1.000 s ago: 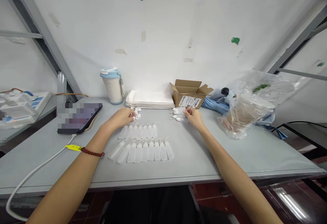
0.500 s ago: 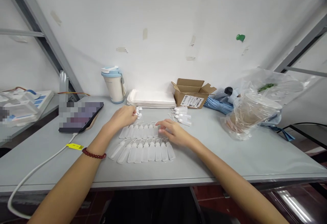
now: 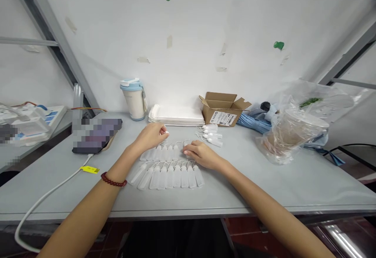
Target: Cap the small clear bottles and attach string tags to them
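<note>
My left hand [image 3: 152,135] pinches a small white cap-like piece [image 3: 167,133] between thumb and fingertips, above the far row. My right hand [image 3: 203,154] is closed on one small translucent plastic bottle [image 3: 185,152] at the right end of that row; the fingers partly cover it. The rest of the far row of bottles [image 3: 161,154] lies flat, each with a thin white string at its neck. Nearer me is a second row of such bottles [image 3: 169,177], fanned slightly. A small group of bottles [image 3: 212,135] with strings lies beyond my right hand.
Along the wall stand a cream tumbler [image 3: 133,101], a stack of white sheets [image 3: 179,116] and an open cardboard box [image 3: 216,111]. A cabled phone [image 3: 98,136] is at left. At right are a blue umbrella [image 3: 254,122] and a plastic-wrapped cup [image 3: 296,132].
My left hand has moved right from the small white pieces, bringing one in its pinch. My right fingers have closed on the end bottle. The view has shifted slightly.
</note>
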Available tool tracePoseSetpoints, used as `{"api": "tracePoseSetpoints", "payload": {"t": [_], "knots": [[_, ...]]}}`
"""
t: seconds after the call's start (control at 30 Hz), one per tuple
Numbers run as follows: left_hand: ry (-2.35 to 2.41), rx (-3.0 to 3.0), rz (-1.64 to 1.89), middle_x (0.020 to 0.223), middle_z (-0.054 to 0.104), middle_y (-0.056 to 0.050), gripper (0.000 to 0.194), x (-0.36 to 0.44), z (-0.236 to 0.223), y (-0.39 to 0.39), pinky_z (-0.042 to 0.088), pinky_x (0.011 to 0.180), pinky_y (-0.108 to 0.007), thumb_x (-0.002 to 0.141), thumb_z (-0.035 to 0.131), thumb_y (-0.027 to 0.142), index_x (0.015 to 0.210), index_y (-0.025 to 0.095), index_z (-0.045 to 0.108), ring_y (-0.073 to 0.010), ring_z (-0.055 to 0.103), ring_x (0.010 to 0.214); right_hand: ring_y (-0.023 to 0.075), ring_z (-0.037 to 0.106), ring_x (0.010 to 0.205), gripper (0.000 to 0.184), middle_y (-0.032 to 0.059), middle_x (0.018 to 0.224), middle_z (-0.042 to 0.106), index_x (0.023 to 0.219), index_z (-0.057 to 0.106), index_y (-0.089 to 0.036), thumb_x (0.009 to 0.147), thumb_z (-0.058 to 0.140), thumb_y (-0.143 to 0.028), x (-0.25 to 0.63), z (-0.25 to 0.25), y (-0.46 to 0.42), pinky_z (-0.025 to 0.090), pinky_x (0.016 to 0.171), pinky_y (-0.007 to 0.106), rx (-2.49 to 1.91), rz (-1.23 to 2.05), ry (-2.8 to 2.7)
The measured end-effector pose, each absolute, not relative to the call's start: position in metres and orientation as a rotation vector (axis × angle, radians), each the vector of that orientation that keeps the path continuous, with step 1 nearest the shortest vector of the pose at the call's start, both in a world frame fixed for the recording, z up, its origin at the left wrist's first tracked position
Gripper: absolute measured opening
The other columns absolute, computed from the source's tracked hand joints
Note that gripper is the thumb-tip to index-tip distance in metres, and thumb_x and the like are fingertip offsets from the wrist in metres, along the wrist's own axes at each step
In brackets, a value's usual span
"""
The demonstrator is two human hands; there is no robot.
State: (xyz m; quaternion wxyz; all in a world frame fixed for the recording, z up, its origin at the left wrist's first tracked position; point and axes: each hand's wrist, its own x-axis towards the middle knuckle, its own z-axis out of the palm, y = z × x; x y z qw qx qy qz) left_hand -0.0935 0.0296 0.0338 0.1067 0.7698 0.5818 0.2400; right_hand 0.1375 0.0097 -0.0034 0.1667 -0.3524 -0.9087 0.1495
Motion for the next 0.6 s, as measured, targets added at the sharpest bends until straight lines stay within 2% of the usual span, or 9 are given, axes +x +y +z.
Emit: {"api": "tracePoseSetpoints", "payload": {"t": [0.13, 0.27, 0.4, 0.6], "knots": [[1.509, 2.101, 0.771, 0.072, 0.067, -0.005, 0.023, -0.084, 0.034, 0.026, 0.046, 0.065, -0.028, 0.072, 0.056, 0.037, 0.074, 0.015, 0.061, -0.0191, 0.062, 0.071, 0.0191, 0.052, 0.085, 0.028, 0.0081, 0.085, 0.058, 0.104, 0.061, -0.018, 0.095, 0.038, -0.029, 0.14, -0.006, 0.013, 0.041, 0.078, 0.032, -0.987, 0.351, -2.48], [1.326, 1.924, 0.747, 0.069, 0.064, -0.003, 0.026, -0.076, 0.031, 0.023, 0.046, 0.056, -0.027, 0.073, 0.059, 0.04, 0.079, 0.014, 0.062, -0.0153, 0.058, 0.06, 0.0196, 0.053, 0.086, 0.017, 0.0085, 0.092, 0.059, 0.103, 0.058, -0.019, 0.091, 0.047, -0.025, 0.14, -0.006, 0.012, 0.042, 0.078, 0.033, -0.925, 0.333, -2.377], [1.218, 1.718, 0.806, 0.065, 0.061, 0.0, 0.027, -0.068, 0.03, 0.021, 0.047, 0.057, -0.027, 0.073, 0.062, 0.039, 0.083, 0.014, 0.062, -0.0122, 0.056, 0.055, 0.0168, 0.054, 0.078, 0.015, 0.0061, 0.091, 0.061, 0.097, 0.057, -0.02, 0.087, 0.047, -0.016, 0.139, -0.006, 0.011, 0.043, 0.072, 0.03, -0.881, 0.404, -2.271], [1.159, 1.521, 0.865, 0.071, 0.061, -0.001, 0.028, -0.062, 0.035, 0.015, 0.049, 0.063, -0.028, 0.072, 0.066, 0.038, 0.086, 0.013, 0.063, -0.0123, 0.058, 0.061, 0.0129, 0.051, 0.068, 0.014, 0.0029, 0.083, 0.061, 0.09, 0.056, -0.019, 0.085, 0.045, -0.014, 0.136, 0.001, 0.005, 0.041, 0.062, 0.025, -0.847, 0.58, -2.229]]}}
